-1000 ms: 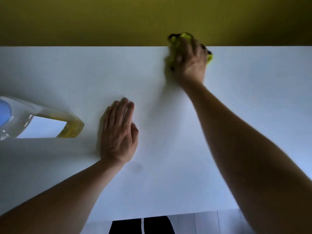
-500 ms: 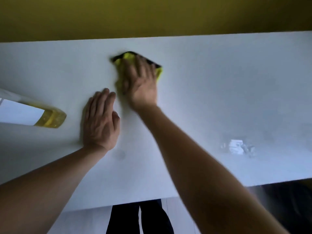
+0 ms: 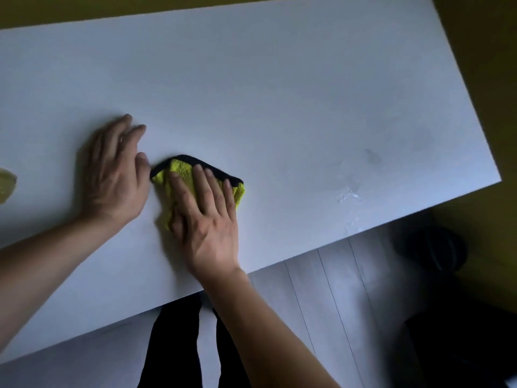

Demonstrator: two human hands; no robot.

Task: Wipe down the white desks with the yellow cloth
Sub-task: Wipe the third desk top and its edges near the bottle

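Head view: looked down on a white desk point(image 3: 279, 79), right hand point(image 3: 208, 219) laid flat with straight fingers point(image 3: 201, 186) pressed onto a folded yellow cloth point(image 3: 181, 175) with black edging, around mid-desk and nearer the front edge than the back. Left hand point(image 3: 114, 175) spread palm-down just beside the cloth, thumb almost touching its black trim, bracing and holding nothing. Showed a wet smear point(image 3: 348, 196) near the front-right corner and a faint dull patch point(image 3: 375, 158) behind it, likely unwiped yet. Glimpsed a yellowish object point(image 3: 7, 184) at the left edge, too cropped to name. Best done, by judgement, with even palm pressure, long overlapping strokes toward the right end, cloth kept folded under the fingers so the trim does not drag. Risked missing the corner and front edge.
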